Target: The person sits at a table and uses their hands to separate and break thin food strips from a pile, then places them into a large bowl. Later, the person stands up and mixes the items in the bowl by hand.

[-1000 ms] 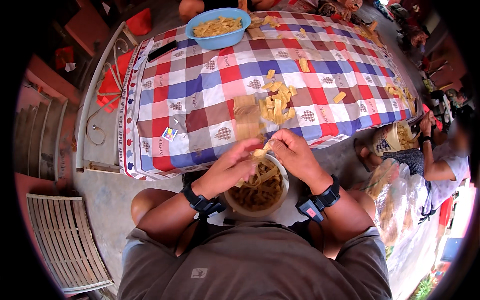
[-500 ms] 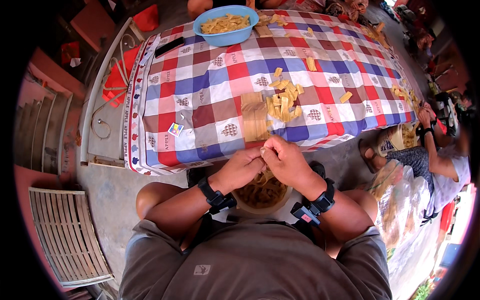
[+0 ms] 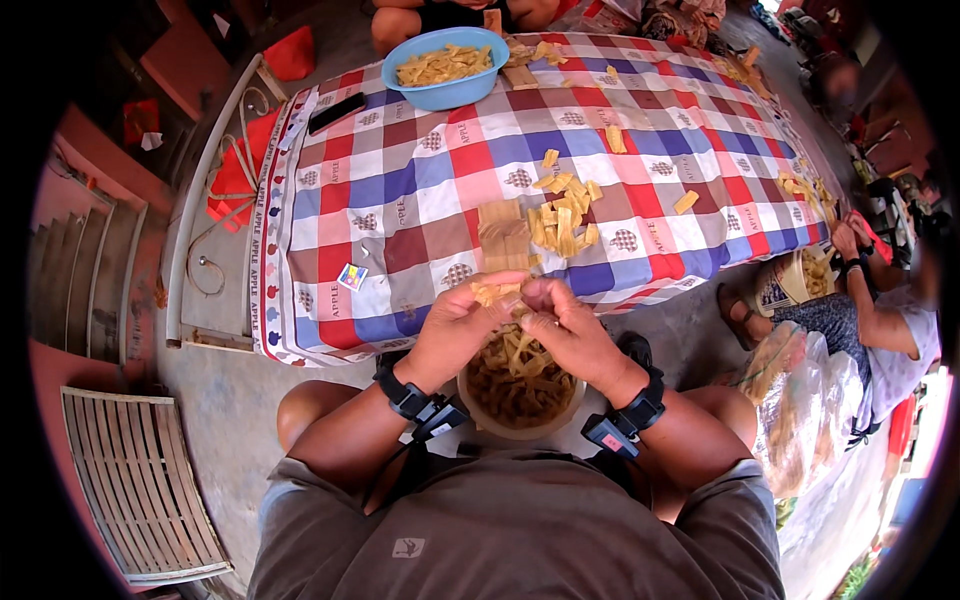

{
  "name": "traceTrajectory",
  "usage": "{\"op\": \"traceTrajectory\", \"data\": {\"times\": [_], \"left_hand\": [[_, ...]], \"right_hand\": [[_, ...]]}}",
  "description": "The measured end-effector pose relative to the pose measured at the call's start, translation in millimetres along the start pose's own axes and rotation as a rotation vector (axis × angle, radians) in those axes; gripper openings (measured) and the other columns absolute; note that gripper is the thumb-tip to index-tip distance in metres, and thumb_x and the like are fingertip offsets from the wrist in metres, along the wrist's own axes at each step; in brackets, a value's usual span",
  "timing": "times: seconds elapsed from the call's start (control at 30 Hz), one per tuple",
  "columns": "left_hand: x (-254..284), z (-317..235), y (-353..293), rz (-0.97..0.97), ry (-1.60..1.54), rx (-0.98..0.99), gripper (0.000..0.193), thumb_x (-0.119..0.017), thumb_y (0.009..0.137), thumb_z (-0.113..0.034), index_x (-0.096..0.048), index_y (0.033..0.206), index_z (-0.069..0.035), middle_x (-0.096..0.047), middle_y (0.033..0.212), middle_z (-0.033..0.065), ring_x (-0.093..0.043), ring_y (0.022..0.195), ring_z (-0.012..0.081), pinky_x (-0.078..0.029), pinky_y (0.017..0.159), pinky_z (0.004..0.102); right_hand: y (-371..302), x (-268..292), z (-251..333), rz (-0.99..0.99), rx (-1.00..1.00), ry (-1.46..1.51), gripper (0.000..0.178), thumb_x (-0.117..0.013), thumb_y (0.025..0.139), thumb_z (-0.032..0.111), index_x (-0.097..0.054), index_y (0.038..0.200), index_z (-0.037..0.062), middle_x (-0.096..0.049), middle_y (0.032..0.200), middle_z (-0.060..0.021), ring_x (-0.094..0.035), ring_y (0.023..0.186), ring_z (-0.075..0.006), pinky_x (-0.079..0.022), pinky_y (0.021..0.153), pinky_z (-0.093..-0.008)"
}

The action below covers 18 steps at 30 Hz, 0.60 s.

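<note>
Over a round bucket (image 3: 573, 402), my two hands meet at the table's near edge. My left hand (image 3: 458, 325) is closed in a pinch on a pale yellow folded strip (image 3: 492, 292); its material I cannot make out. Close against it, the fingers of my right hand (image 3: 572, 335) are curled and pinched at the strip's right end, partly hiding it. Inside the bucket, between my legs, lie many yellowish strips (image 3: 518, 385). Just beyond my hands on the table are a flat brown slatted piece (image 3: 503, 240) and a loose pile of short yellow strips (image 3: 565, 215).
A checked cloth covers the table (image 3: 405, 245). On it stand a blue basin (image 3: 445, 95) of yellow strips, a black phone (image 3: 338, 112) and a small colourful packet (image 3: 352, 276). At right, another person sits beside a bucket (image 3: 790, 280) and clear plastic bags (image 3: 800, 390).
My hands have parted slightly, and the left one has turned so the yellow strip now shows in its fingers. More of the bucket's contents is visible below them.
</note>
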State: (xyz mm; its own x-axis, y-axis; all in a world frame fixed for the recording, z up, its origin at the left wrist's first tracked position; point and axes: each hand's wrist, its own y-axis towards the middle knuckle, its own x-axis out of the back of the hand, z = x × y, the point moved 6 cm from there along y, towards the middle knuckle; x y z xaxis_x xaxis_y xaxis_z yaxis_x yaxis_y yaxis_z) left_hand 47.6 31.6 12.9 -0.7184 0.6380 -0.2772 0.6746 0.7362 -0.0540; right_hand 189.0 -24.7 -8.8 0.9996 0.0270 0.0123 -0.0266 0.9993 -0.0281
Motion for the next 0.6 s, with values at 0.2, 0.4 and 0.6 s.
{"op": "traceTrajectory", "data": {"times": [0.2,0.4,0.6], "left_hand": [[4,-9,-1,0.091,-0.085,0.104,0.04,-0.059,0.101,-0.013,-0.053,0.139,-0.003,-0.065,0.111,0.0068,-0.063,0.094,0.0127,-0.049,0.085,0.026],[16,-11,0,0.257,-0.13,0.31,0.031,-0.051,0.104,-0.024,-0.053,0.125,-0.001,-0.064,0.108,0.007,-0.067,0.102,0.018,-0.052,0.085,0.0287],[6,18,-4,0.26,-0.013,0.57,0.034,-0.047,0.106,-0.04,-0.052,0.115,-0.007,-0.06,0.097,0.0045,-0.068,0.087,0.014,-0.051,0.062,0.0241]], "right_hand": [[1,11,26,0.116,-0.114,-0.183,0.024,-0.054,0.102,0.024,-0.059,0.105,0.0012,-0.064,0.088,-0.0066,-0.06,0.084,-0.013,-0.048,0.076,-0.0343],[-8,11,49,0.144,0.219,-0.6,0.019,-0.058,0.1,0.023,-0.059,0.095,0.0041,-0.059,0.078,-0.0086,-0.061,0.072,-0.0219,-0.048,0.066,-0.0354],[-15,-17,44,0.241,0.314,-0.853,0.019,-0.059,0.096,0.023,-0.056,0.092,0.0054,-0.064,0.086,-0.0151,-0.064,0.078,-0.0378,-0.05,0.067,-0.0472]]}}
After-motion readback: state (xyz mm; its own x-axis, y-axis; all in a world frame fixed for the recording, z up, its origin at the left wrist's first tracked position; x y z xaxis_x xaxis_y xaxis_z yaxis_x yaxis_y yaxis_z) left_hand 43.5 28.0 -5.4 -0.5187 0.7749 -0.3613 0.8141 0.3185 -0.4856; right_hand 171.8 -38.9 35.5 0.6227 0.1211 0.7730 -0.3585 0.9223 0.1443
